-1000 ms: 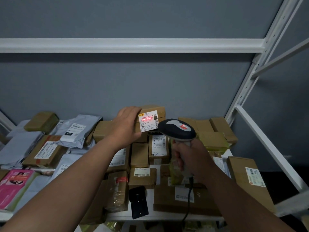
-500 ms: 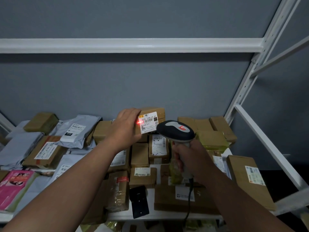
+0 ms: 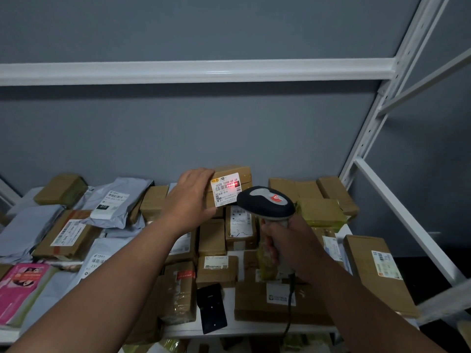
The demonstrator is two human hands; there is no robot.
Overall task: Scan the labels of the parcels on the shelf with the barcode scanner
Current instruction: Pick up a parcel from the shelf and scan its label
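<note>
A small brown parcel [image 3: 239,175] stands tilted up at the back middle of the shelf, its white label [image 3: 226,189] facing me with a red scan spot near the label's right edge. My left hand [image 3: 190,200] grips the parcel's left side. My right hand [image 3: 288,240] is closed around the handle of a black and grey barcode scanner [image 3: 266,201], whose head points at the label from just below and to the right. The scanner's cable [image 3: 289,309] hangs down over the shelf's front edge.
Many brown boxes and grey mailer bags [image 3: 119,202] cover the white shelf [image 3: 254,327]. A pink package [image 3: 23,286] lies at the front left, a black pouch [image 3: 212,308] at the front middle. White rack uprights [image 3: 382,110] and a beam [image 3: 193,70] frame the space.
The red scan light has shifted from the label's left edge to its right side. Both hands and the parcel have stayed nearly in place.
</note>
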